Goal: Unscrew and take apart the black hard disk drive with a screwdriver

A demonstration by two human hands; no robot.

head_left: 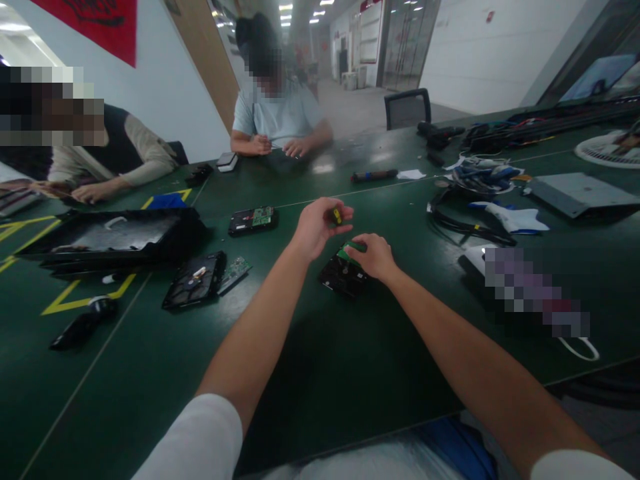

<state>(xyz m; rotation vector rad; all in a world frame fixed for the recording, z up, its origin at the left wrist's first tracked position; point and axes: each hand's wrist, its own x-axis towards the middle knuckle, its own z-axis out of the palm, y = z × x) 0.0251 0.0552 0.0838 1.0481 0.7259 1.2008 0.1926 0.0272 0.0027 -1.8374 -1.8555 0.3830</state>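
My left hand is raised just above the dark green table and grips a small black and yellow screwdriver. My right hand rests on a black hard drive lying flat on the table, with its fingers on the drive's green circuit board. The two hands are close together, the left a little behind and above the drive.
Two more hard drives and a loose circuit board lie to the left, beside a black tray. Cables and tools crowd the right. Two other people sit at the far side, hands on the table.
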